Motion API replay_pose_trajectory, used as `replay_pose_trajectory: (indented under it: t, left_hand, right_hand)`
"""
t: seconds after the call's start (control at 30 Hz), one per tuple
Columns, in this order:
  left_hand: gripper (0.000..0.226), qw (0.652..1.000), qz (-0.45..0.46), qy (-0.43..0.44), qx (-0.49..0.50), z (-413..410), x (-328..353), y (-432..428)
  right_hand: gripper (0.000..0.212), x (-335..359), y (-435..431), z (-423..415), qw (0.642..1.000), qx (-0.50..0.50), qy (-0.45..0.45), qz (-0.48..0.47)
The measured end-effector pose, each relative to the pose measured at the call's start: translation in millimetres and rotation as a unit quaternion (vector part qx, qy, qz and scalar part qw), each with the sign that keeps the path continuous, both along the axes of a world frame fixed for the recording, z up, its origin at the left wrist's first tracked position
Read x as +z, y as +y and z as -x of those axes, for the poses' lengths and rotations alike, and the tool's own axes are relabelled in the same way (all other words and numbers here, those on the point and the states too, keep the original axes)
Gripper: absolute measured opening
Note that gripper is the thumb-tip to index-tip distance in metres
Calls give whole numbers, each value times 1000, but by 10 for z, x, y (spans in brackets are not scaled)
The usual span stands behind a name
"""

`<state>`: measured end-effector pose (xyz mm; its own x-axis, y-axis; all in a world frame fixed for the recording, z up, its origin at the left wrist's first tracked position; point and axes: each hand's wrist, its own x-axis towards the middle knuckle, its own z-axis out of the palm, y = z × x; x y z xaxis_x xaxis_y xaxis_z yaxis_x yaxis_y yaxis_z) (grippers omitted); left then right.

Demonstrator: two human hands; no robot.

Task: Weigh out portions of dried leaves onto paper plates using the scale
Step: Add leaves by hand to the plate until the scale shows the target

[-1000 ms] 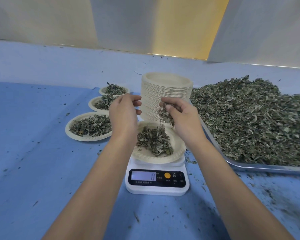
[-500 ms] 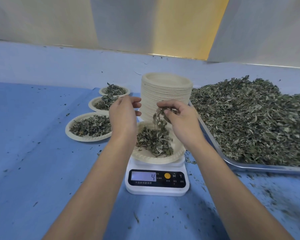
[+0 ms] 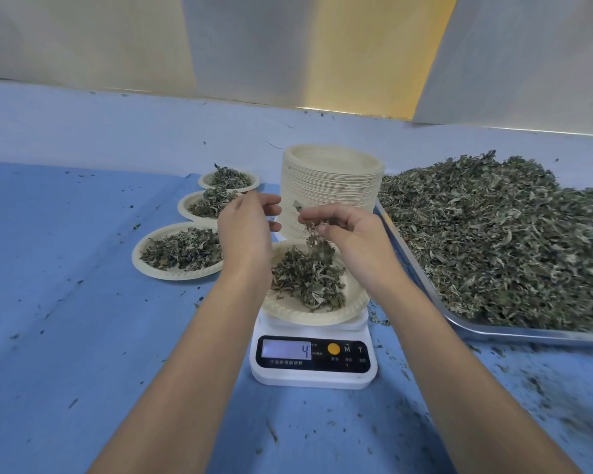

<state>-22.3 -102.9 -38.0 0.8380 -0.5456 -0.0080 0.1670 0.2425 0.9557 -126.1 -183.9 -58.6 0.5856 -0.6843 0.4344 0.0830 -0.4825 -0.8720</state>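
Note:
A white digital scale (image 3: 314,360) stands at the table's middle, its display reading 4. On it sits a paper plate (image 3: 350,307) holding a small heap of dried leaves (image 3: 305,278). Above the plate my right hand (image 3: 351,241) pinches a few dried leaves, and some are falling from its fingers. My left hand (image 3: 245,230) hovers over the plate's left side with relaxed fingers and holds nothing.
A tall stack of empty paper plates (image 3: 332,189) stands behind the scale. Three filled plates (image 3: 182,253) line up at the left. A metal tray (image 3: 514,331) piled with dried leaves (image 3: 500,241) fills the right. Leaf crumbs dot the blue cloth.
My right hand has lifted slightly and loosened its pinch, dropping leaves onto the plate. The scale reading went from 8 to 4. My left hand has hardly moved.

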Motion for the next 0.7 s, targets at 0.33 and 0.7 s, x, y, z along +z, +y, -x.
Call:
replay_pose_trajectory:
  t: [0.33,0.7]
  left_hand:
    - [27,1000,-4,-6,-4,-10,-30,-7]
    - [27,1000,-3,-3,-8,-23,-46,-18]
  right_hand:
    - [35,13,-13,24,1000,-7,-10,-5]
    - [33,46,12,20,987,28,-79,-135]
